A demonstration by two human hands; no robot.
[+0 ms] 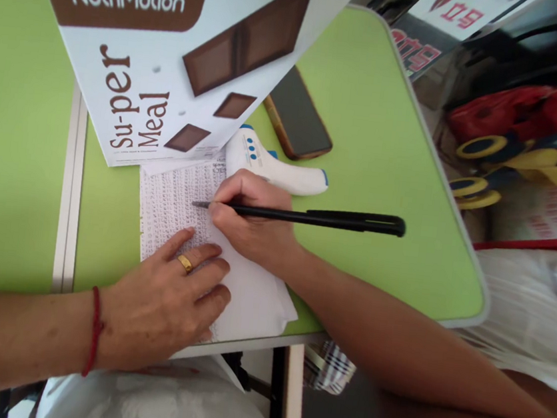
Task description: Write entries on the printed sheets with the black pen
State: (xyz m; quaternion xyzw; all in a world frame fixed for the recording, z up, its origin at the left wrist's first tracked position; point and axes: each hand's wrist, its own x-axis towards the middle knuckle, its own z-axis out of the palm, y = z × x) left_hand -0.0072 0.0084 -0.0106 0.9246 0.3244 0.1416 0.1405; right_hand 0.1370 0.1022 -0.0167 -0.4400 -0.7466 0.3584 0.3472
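Note:
A sheet of paper (248,299) covered in rows of handwriting lies on the green table near its front edge. My right hand (257,217) is closed around a black pen (352,221), its tip at the written lines and its capped end pointing right. Flat on the lower left of the paper rests my left hand (168,297), fingers stretched out, with a gold ring and a red cord bracelet. Just beyond my right hand lies a white and blue infrared thermometer (287,173), partly covered by that hand.
A white and brown NutriMotion box (137,79) stands at the paper's far edge. Behind it a phone (303,118) lies on the green table (391,148). To the right, off the table, are yellow-and-blue handles (515,162) and a red bag (525,113).

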